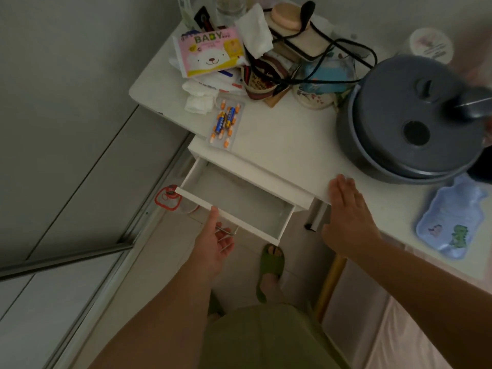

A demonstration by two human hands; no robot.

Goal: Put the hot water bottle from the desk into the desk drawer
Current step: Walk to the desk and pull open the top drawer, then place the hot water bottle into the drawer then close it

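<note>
A small blue hot water bottle [450, 217] with cartoon dinosaurs lies flat on the white desk [287, 145] near its right front edge. The white desk drawer [234, 206] is pulled out and looks bare inside. My left hand [215, 241] grips the metal drawer handle [226, 231] from below, thumb on the drawer front. My right hand [348, 217] rests flat with fingers apart on the desk's front edge, right of the drawer and left of the bottle, holding nothing.
A large grey lidded pot [410, 121] stands behind the bottle. Batteries in a blister pack [225, 121], a pink tissue pack [210, 53], cloths, cables and cups crowd the desk's back. My foot in a green slipper [270, 267] is below the drawer.
</note>
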